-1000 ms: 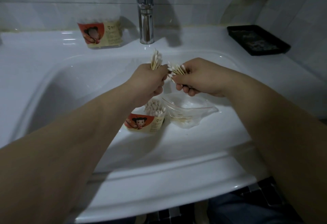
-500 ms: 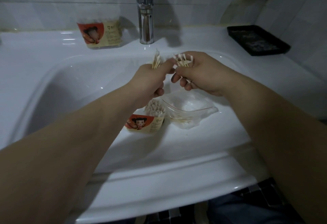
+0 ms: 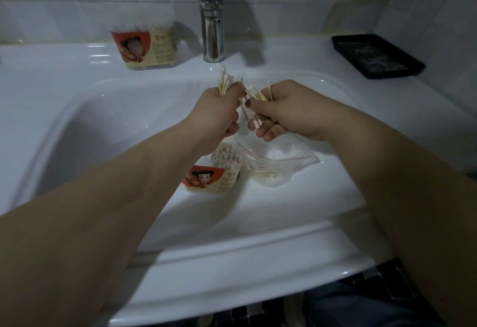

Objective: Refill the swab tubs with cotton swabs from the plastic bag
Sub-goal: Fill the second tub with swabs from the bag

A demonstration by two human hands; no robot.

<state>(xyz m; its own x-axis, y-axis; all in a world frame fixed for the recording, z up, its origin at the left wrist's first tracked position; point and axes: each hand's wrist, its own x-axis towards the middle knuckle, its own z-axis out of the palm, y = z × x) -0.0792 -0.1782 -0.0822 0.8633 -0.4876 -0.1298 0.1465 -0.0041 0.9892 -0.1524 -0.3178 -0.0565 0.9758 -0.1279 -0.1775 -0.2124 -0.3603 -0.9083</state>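
Note:
Over the white sink basin (image 3: 108, 125), my left hand (image 3: 219, 114) grips an upright bundle of cotton swabs (image 3: 224, 82). Close to its right, my right hand (image 3: 286, 109) holds a loose, fanned bunch of swabs (image 3: 254, 96) pointing toward the left hand. Below both hands, inside the basin, an open swab tub (image 3: 219, 169) with a cartoon label stands packed with swabs. A clear plastic bag (image 3: 273, 164) lies beside it on the right, with a few swabs left inside. A second labelled tub (image 3: 144, 45) stands on the sink's back ledge at the left.
A chrome tap (image 3: 211, 14) rises at the back centre, just behind the hands. A black tray (image 3: 376, 55) sits on the ledge at the back right. White tiled walls close the back and right side. The sink's front rim (image 3: 232, 270) runs below my arms.
The hands have drawn closer together, and the right hand's swabs now fan out against the left hand's thumb. Tubs and bag have not moved.

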